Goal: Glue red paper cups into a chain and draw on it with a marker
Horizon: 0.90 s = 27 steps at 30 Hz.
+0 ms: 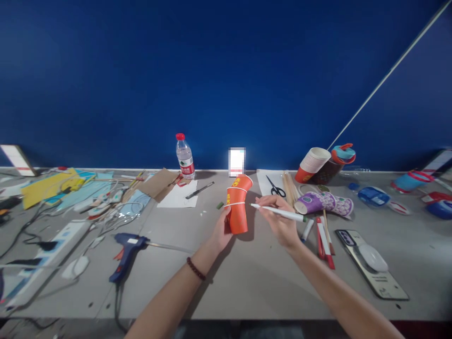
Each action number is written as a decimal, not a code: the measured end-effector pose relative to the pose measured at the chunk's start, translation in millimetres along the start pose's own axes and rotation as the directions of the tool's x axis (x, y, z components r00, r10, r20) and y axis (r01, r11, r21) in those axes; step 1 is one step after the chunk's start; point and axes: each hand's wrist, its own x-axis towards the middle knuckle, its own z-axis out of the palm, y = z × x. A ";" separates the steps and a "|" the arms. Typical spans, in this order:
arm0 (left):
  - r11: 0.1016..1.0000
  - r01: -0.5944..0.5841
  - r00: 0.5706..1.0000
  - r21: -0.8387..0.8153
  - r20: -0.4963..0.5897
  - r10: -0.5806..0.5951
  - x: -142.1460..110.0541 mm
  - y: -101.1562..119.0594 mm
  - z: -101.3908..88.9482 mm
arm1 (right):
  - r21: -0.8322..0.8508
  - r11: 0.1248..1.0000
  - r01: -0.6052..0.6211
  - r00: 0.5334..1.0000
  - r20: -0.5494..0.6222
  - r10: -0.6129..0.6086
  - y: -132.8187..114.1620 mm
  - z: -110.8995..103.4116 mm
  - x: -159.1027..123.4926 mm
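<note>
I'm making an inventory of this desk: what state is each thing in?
Orange cups: joined in a bent column, held in the left hand
Marker: in the right hand, tip towards the cups
Bottle: upright, red cap on
Scissors: lying down
Glue gun: on its side
Purple cups: lying down
Phone: flat, mouse on it
Power strip: plugs in

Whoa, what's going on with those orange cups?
A person sits or stands at a cluttered table. Their left hand holds a bent column of orange paper cups. Their right hand grips a white marker, its tip pointing toward the cups' side. A blue glue gun lies off to the left.
</note>
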 end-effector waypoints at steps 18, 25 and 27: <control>0.997 -0.054 0.998 0.062 0.016 0.053 -1.1 -5.2 1.1 | -0.172 0.966 -0.195 0.979 -0.087 0.182 51.3 25.2 -51.4; 0.995 -0.049 0.999 0.086 0.017 0.048 -2.1 -4.5 1.0 | -0.301 0.952 -0.052 0.997 -0.077 0.030 52.3 26.8 -54.4; 0.995 -0.054 0.998 0.085 0.016 0.053 -3.2 -4.1 1.7 | -0.313 0.950 -0.012 0.998 -0.066 -0.009 51.8 27.7 -54.5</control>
